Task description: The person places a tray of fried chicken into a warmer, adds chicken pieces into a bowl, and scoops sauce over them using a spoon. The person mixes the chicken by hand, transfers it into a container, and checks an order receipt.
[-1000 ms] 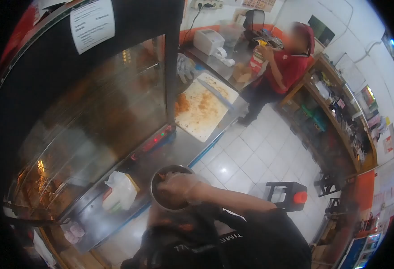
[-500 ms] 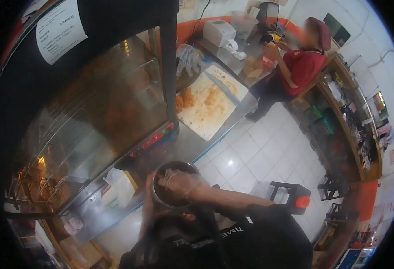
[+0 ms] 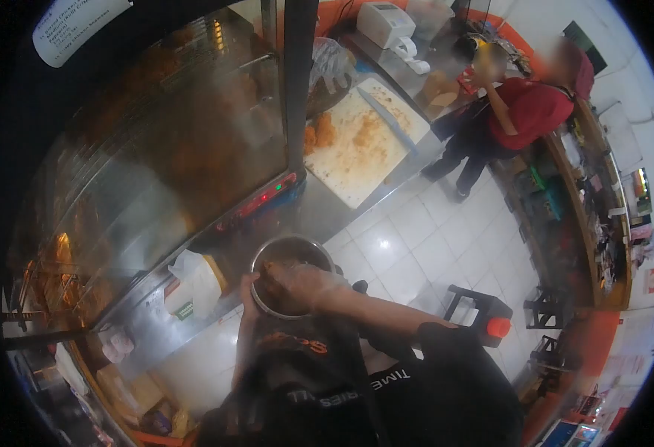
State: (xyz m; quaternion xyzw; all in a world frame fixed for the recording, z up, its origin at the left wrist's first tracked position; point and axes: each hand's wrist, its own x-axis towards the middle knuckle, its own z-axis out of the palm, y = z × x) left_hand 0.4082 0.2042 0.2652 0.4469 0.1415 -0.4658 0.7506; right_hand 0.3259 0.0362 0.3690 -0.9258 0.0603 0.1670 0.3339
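Observation:
A round metal bowl is held in front of my body, beside the counter. My left hand grips its left side, with the thumb at the rim. Over and into the bowl reaches my right hand; its fingers point down and left, blurred and partly hidden. Brownish contents show around them, too unclear to name. The right forearm crosses the bowl's near right rim.
A glass heated display cabinet stands on the left. Beyond it, a cutting board carries a knife and fried pieces. A co-worker stands at the far counter. A black stool is on the right.
The view has shifted, and the bowl sits slightly higher in it. My right hand has moved within the bowl. The co-worker appears farther right, with arms in a different position.

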